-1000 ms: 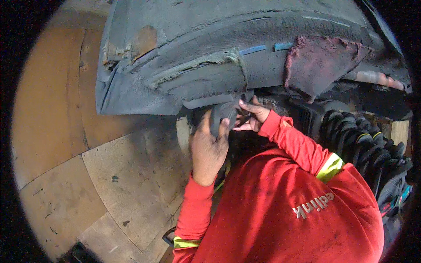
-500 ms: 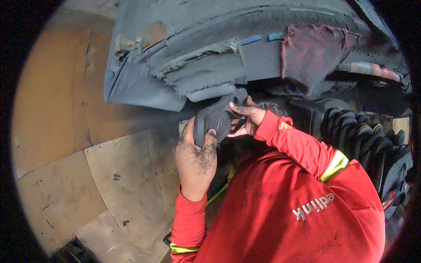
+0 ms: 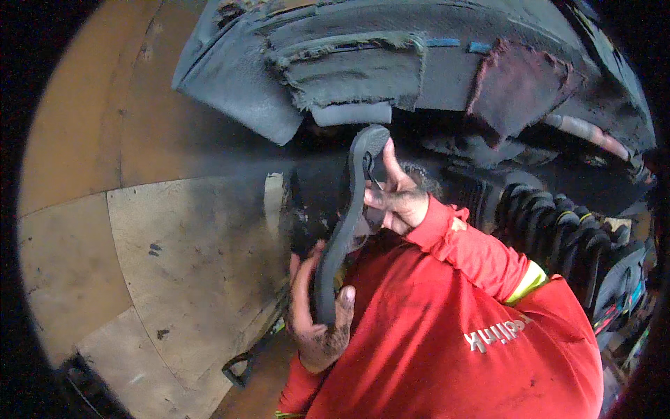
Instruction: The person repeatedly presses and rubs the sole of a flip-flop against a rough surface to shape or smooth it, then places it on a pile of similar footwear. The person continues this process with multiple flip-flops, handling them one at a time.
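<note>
A dark grey flip-flop [image 3: 336,244] stands on edge in front of my chest, its long side toward me and its strap facing right. My left hand [image 3: 319,339] is wrapped round the lower end, thumb on one side and fingers on the other. Higher up, my right hand [image 3: 405,201] grips the strap side, one finger stretched along the sole near the top. Part of the strap is hidden behind those fingers. The tip of the flip-flop lies just below a pale grey bar [image 3: 352,114] at the machine's lower edge, apparently apart from it.
Above my hands, a dusty grey machine cover [image 3: 237,87] carries a frayed cloth patch [image 3: 356,77] and a reddish patch [image 3: 520,91]. Several dark flip-flops [image 3: 551,213] are lined up at the right. Stained board panels [image 3: 202,244] lie left, with a black looped object [image 3: 239,369] near them.
The flip-flop has turned from a slant to nearly upright on its edge. My left hand has moved down and toward me with its lower end. The view has shifted slightly.
</note>
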Motion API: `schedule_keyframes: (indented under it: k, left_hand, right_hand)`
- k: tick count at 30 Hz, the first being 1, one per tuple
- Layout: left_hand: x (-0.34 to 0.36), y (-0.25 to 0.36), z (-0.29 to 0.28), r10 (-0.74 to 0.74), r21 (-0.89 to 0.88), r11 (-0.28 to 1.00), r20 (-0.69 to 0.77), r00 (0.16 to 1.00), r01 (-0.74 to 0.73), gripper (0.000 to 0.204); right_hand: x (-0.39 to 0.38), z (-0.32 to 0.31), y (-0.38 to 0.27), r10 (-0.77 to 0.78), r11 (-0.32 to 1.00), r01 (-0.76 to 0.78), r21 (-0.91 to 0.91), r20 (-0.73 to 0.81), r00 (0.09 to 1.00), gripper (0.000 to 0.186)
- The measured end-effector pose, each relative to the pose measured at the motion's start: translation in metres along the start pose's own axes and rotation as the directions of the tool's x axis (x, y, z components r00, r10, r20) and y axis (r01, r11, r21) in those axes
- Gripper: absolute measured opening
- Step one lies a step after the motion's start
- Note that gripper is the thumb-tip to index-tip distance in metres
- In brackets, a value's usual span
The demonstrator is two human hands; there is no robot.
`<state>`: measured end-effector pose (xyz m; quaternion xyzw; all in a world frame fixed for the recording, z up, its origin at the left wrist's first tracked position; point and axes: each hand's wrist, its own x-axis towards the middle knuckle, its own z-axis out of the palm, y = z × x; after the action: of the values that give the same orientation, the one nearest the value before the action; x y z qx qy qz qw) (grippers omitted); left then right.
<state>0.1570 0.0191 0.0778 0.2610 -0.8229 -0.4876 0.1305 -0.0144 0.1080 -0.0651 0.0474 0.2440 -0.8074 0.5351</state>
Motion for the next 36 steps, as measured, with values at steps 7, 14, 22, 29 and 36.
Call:
schedule_keyframes:
  k: [7, 14, 22, 29, 36]
  left_hand:
    - [0.092, -0.034, 0.038, 0.063, 0.041, 0.997, -0.102, 0.993, -0.059, 0.049]
    - [0.126, -0.024, 0.057, -0.002, 0.107, 0.994, 0.001, 1.0, 0.002, 0.041]
    - [0.063, -0.01, 0.023, 0.011, 0.084, 0.996, -0.115, 0.993, -0.001, 0.039]
    - [-0.001, -0.016, -0.001, -0.15, 0.077, 0.985, -0.075, 0.986, 0.155, 0.04]
    - [-0.054, -0.078, 0.009, -0.34, -0.271, 0.899, 0.058, 0.939, 0.343, 0.053]
  right_hand:
    - [0.065, -0.042, -0.011, 0.084, 0.993, -0.078, 0.088, -0.066, 0.994, 0.052]
    - [0.067, -0.057, -0.045, 0.174, 0.982, -0.155, 0.112, -0.19, 0.966, 0.062]
    - [0.027, -0.021, -0.023, 0.135, 0.99, -0.129, 0.054, -0.11, 0.985, 0.047]
    - [0.006, 0.003, -0.019, 0.114, 0.989, -0.119, -0.09, -0.052, 0.992, 0.083]
    - [-0.006, 0.007, -0.009, -0.142, 0.661, 0.126, -0.74, 0.042, 0.989, 0.12]
